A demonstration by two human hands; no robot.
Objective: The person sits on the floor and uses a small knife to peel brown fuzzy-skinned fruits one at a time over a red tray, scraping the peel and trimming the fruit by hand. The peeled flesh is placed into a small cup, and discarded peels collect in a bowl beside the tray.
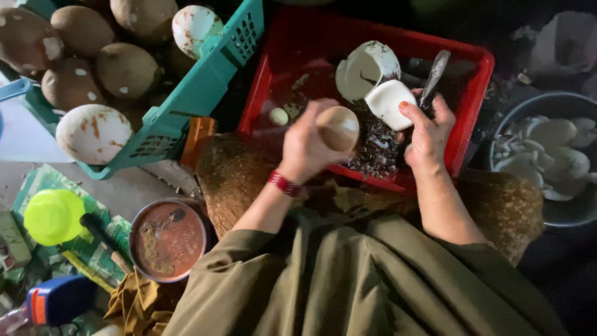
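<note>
Plastic crates, rough husks, smooth white coconut flesh

The red crate (463,134) and teal basket (205,87) at the top of the frame look like hard, slightly glossy plastic. The peeled coconuts (93,132) at upper left are matt, brown-flecked. The coconut piece (388,102) in the right hand (429,134) is smooth and white, the tool (434,73) shiny metal. The round tin (166,239) at lower left looks rusty; the olive garment (348,286) is soft cloth.
</note>
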